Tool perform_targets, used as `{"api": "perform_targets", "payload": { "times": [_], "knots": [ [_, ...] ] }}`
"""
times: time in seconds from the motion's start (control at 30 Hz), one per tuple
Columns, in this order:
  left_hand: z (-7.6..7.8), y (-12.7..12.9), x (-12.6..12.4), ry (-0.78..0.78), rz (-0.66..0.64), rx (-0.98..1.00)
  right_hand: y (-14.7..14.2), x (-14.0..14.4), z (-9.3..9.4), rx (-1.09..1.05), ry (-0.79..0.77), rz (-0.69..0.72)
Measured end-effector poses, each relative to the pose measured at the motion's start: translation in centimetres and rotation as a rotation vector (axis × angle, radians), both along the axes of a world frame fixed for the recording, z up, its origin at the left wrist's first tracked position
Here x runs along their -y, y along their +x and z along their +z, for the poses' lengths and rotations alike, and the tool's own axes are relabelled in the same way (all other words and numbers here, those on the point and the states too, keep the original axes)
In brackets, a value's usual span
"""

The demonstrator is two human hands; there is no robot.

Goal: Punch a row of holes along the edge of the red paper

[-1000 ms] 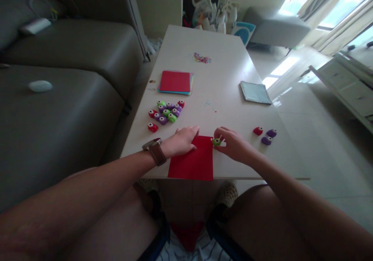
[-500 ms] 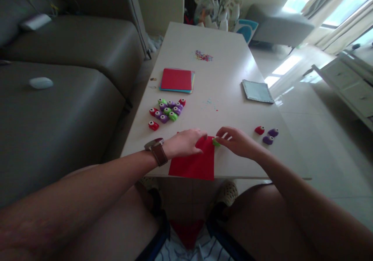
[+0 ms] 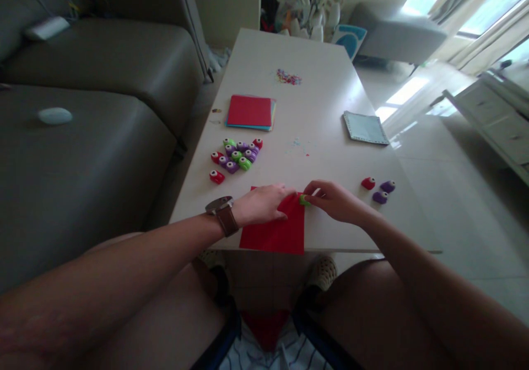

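A square sheet of red paper lies at the table's near edge, its lower edge slightly past the tabletop. My left hand rests on its upper part, fingers stretched out and thumb apart, with a watch on the wrist. At the sheet's upper right corner sits a small green craft punch. My right hand grips this punch between thumb and fingers, and the fingers partly cover it. The paper's corner appears to be inside the punch's slot.
Several red, purple and green punches cluster at left. A red punch and two purple punches stand at right. Stacked coloured paper, a pale pouch and bright confetti lie farther back. A sofa flanks the table.
My right hand has moved slightly left with the green punch, which now sits over the paper's corner. The fingers of my left hand have shifted a little toward that corner.
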State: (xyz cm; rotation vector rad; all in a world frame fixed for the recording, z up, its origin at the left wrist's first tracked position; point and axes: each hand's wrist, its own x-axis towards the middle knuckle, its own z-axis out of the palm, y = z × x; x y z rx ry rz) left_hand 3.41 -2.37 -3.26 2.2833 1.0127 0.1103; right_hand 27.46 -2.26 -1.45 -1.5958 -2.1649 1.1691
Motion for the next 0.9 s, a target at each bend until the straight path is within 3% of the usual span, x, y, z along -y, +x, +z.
{"api": "perform_targets", "payload": {
  "times": [0.17, 0.33, 0.5, 0.7, 0.9],
  "knots": [
    [0.4, -0.1, 0.3, -0.009, -0.007, 0.026, 0.1, -0.2, -0.6, -0.017, -0.002, 0.002],
    [1.0, -0.5, 1.0, 0.062, -0.073, -0.069, 0.1, -1.0, -0.8, -0.087, -0.076, -0.024],
    [0.5, -0.6, 1.1, 0.113, -0.098, -0.099, -0.4, -1.9, -0.5, -0.044, -0.147, -0.043],
    [0.1, -0.5, 1.2, 0.12, -0.093, -0.121, -0.8, -2.6, -1.0, 0.017, -0.119, -0.046],
    [1.0, -0.3, 1.2, 0.097, -0.096, -0.153, -1.4, -2.5, -0.8, 0.033, -0.118, -0.059]
  ]
}}
